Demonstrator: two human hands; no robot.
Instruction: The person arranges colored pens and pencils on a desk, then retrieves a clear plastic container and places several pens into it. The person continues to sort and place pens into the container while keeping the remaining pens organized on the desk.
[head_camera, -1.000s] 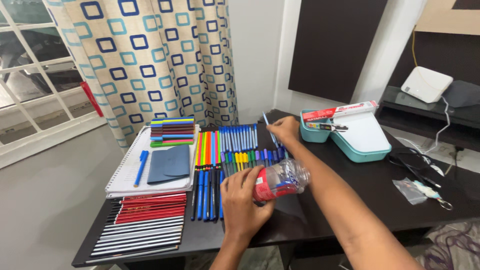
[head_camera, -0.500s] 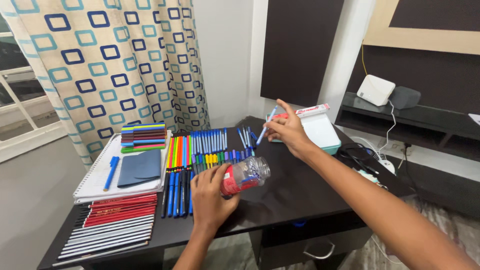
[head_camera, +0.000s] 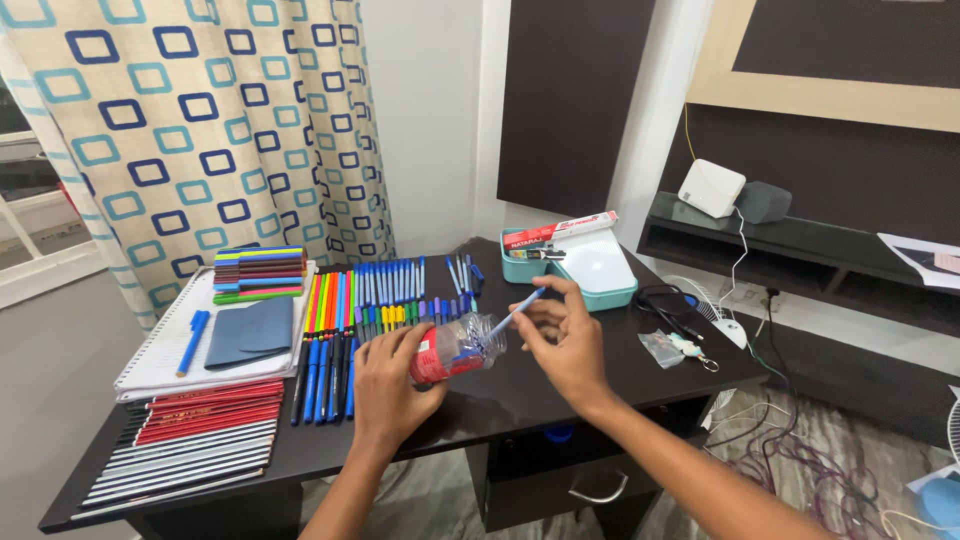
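Over the near middle of the dark desk (head_camera: 560, 385), the person's left hand (head_camera: 385, 385) wraps around a clear plastic bottle (head_camera: 458, 348) with a red label, holding it tipped on its side with its mouth pointing right; some blue pens show through its wall. Just beside that mouth, the right hand (head_camera: 568, 345) pinches a light blue pen (head_camera: 516, 311) between thumb and fingers, the pen slanting up to the right with its lower tip at the bottle's opening. To the left of the bottle lie rows of pens (head_camera: 395, 290) in blue, orange, yellow and green, side by side. Farther left sits a spiral notebook (head_camera: 160, 350) with a blue pen and a dark blue wallet (head_camera: 250, 332) on it, and a stack of coloured markers (head_camera: 258, 272) at its far end. Nearest the desk's left corner lie red and black pencils (head_camera: 195, 435). At the far right stands a teal tray (head_camera: 575, 265) with a white lid, and near the right edge a small plastic bag (head_camera: 665, 347).
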